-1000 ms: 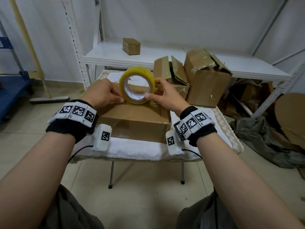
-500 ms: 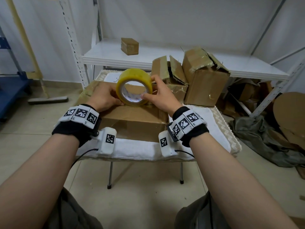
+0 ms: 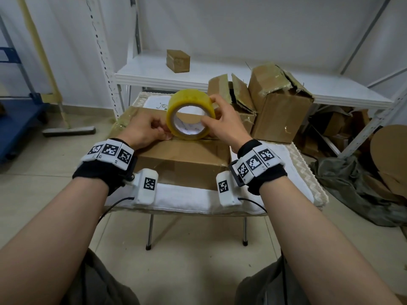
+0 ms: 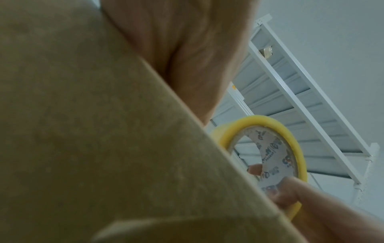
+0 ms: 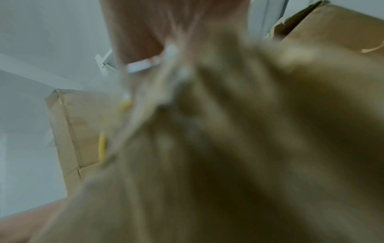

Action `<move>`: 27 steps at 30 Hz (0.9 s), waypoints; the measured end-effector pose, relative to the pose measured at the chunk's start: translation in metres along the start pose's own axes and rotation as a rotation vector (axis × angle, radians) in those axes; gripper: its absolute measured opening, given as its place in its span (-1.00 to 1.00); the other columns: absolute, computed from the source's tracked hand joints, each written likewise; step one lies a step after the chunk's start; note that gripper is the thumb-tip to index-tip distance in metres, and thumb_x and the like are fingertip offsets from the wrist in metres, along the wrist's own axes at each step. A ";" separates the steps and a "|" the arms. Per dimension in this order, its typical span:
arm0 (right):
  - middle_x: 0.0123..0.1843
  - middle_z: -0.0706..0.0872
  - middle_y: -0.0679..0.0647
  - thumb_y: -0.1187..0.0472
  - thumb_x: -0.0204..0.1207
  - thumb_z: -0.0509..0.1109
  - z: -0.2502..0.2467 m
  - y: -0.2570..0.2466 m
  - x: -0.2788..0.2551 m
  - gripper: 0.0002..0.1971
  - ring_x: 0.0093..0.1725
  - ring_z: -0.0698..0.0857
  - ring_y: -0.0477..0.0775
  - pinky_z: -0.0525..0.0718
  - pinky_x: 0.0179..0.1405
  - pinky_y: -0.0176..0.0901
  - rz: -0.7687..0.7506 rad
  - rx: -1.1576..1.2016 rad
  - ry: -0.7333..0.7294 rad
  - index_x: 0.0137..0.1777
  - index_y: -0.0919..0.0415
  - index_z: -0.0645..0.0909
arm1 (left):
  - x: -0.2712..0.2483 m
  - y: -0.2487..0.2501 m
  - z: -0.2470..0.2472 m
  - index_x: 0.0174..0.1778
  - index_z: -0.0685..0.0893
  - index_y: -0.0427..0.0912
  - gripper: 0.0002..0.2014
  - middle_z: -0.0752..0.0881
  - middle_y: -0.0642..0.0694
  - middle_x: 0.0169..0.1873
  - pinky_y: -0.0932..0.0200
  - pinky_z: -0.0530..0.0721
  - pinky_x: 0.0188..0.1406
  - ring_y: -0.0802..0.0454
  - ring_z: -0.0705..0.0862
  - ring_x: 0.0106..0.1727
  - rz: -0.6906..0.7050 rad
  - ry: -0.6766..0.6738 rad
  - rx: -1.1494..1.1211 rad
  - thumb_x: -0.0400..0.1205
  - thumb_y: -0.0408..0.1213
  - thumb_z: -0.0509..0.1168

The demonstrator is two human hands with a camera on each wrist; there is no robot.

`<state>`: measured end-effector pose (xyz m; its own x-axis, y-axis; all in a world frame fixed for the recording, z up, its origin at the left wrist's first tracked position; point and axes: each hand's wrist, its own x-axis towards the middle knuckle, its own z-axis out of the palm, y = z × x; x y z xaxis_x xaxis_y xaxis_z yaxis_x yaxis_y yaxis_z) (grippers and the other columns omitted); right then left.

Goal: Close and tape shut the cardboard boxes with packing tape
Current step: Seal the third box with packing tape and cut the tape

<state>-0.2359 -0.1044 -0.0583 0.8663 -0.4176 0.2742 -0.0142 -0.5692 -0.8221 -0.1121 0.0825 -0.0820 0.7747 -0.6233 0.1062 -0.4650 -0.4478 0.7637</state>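
While the roll [image 3: 189, 115] stands on edge on top of the closed box [image 3: 182, 164], the right hand [image 3: 222, 126] grasps it, thumb through the core and fingers over the outer rim. The left hand [image 3: 145, 130] pinches at the roll's lower left edge, probably at the tape's free end, though the end itself is too small to make out. The left wrist view shows the roll [image 4: 268, 157] with a thumb [image 4: 290, 192] on its printed core; the right wrist view is blurred. Judged as handling: the roll is light and stiff, best held by the core so that it can turn; the tape is thin, sticky and apt to fold on itself. The box is light, its flaps springy, so they want pressing down at the seam. Two open boxes [image 3: 275, 106] wait behind.
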 end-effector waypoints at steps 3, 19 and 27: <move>0.05 0.65 0.12 0.14 0.60 0.40 -0.005 0.001 0.002 -0.56 -0.02 0.64 0.15 0.72 0.15 0.27 0.024 0.003 0.040 0.48 0.00 0.49 | 0.000 0.000 0.000 -0.07 0.77 -0.26 -0.87 0.71 -0.05 -0.29 0.27 0.60 -0.05 0.15 0.64 -0.27 -0.033 0.001 -0.002 0.52 -0.38 0.55; 0.25 0.70 0.18 0.10 0.55 0.57 -0.023 0.009 -0.005 -0.52 0.24 0.71 0.15 0.72 0.30 0.11 0.112 -0.044 -0.190 0.38 0.16 0.49 | -0.018 0.025 0.004 0.14 0.85 -0.14 -0.76 0.72 0.04 0.29 0.34 0.42 0.21 0.15 0.60 0.11 0.232 -0.026 0.388 0.64 -0.39 0.34; 0.26 0.68 0.10 0.00 0.57 0.54 -0.018 0.008 -0.005 -0.50 0.24 0.69 0.15 0.70 0.33 0.19 0.057 -0.085 -0.172 0.42 0.14 0.50 | -0.048 0.056 0.009 0.62 0.39 -0.05 -0.49 0.38 -0.13 0.63 0.00 0.18 0.60 -0.08 0.25 0.67 0.041 -0.400 0.674 0.83 0.08 -0.12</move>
<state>-0.2491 -0.1195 -0.0570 0.9353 -0.3278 0.1330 -0.1015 -0.6088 -0.7868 -0.1791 0.0812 -0.0501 0.5977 -0.7739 -0.2093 -0.7489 -0.6321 0.1989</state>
